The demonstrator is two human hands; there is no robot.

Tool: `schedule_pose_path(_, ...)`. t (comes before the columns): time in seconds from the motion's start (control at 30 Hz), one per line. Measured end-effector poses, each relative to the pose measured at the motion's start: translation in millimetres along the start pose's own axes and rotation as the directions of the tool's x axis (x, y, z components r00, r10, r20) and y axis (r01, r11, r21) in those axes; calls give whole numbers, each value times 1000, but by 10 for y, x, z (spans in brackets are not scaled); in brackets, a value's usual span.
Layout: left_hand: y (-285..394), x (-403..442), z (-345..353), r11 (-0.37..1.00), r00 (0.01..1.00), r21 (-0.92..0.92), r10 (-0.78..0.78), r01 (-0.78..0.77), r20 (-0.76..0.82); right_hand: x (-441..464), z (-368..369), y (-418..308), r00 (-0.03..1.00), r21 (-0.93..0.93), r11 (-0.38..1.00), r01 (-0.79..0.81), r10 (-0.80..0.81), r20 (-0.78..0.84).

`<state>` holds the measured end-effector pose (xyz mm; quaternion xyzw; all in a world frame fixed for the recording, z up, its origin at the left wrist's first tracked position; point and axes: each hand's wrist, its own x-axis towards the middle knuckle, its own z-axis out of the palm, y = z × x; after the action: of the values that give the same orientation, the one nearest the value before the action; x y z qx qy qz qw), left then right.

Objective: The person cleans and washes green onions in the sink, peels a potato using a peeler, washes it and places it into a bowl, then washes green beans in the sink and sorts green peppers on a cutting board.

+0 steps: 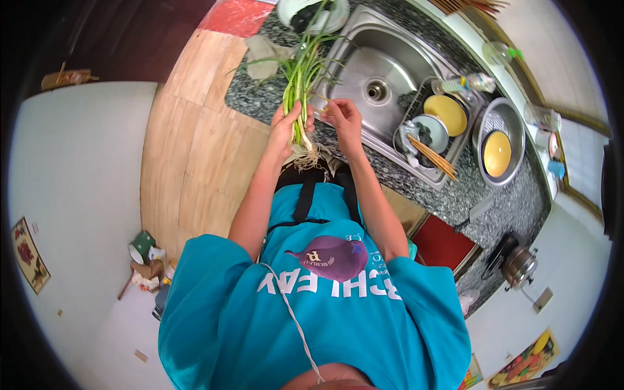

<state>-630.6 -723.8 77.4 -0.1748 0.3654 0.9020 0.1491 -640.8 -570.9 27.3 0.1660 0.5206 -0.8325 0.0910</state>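
A bunch of green onions (297, 91) is wrapped in my left hand (284, 132), held in front of my body at the counter edge. Its green leaves fan out away from me, and the white ends with tangled roots (308, 158) hang toward me. Just right of the stalks is my right hand (343, 122), its thumb and fingers pinched together. A thin pale strand seems to show at those fingertips, too small to name. The steel sink (364, 60) lies beyond my right hand, with bare metal around its drain.
A dish rack (398, 138) in the sink's right side holds bowls, a yellow plate (446, 115) and chopsticks (431, 157). Farther right is a metal basin (513, 140) with a yellow bowl. A white bowl (328, 18) and a cloth (263, 57) lie on the granite counter (250, 97).
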Motion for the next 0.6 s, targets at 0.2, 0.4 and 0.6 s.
schedule_pose_path(0.2,198,-126,-75,995,1000,99,-20,19,9,55,98,2,981,-314,947,-72,124,147)
schedule_pose_path(0.4,66,-111,173,937,928,266,-290,227,232,-193,-20,-634,932,-115,987,-115,147,330)
schedule_pose_path(0.6,-395,99,579,870,929,466,-293,160,228,-404,-462,-797,983,-497,852,165,-181,17)
